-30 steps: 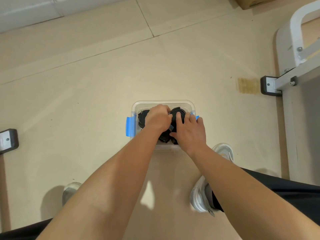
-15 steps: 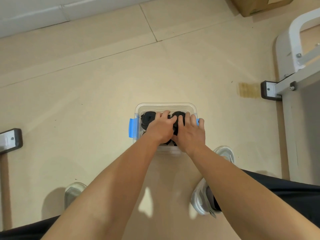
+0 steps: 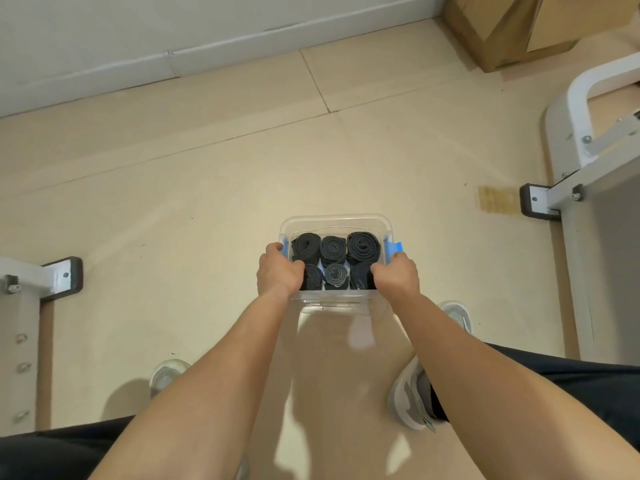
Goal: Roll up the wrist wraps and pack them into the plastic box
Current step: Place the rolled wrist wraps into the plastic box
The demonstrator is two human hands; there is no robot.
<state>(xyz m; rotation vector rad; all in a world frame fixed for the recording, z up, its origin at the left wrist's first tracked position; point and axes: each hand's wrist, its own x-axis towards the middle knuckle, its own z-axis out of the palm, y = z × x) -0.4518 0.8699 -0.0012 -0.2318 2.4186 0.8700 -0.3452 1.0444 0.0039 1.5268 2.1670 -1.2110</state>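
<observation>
Wrist wraps [image 3: 334, 261], six tight black rolls, stand on end inside the plastic box [image 3: 334, 219], packed in two rows of three so that each roll touches the next. The box is clear-walled and lidless, and it sits low in front of the person, between the feet, over the beige floor [image 3: 173, 202]. Whether its base rests on the floor or hangs just above it is hard to say from this angle.

The left hand [image 3: 278, 273] grips the box's left wall, fingers curled round the rim just beside a blue latch [image 3: 284, 249]. The right hand [image 3: 398, 277] clasps the right wall in the same way, just below the other blue latch [image 3: 394, 247]. Both thumbs seem to reach inside, against the nearest rolls.

A grey left shoe [image 3: 168, 374] and a grey right shoe [image 3: 410, 400] flank the forearms. A white metal frame [image 3: 588, 168] with a black end cap stands at the right, a second frame foot [image 3: 34, 278] at the left, and a cardboard carton [image 3: 502, 29] lies by the far wall.
</observation>
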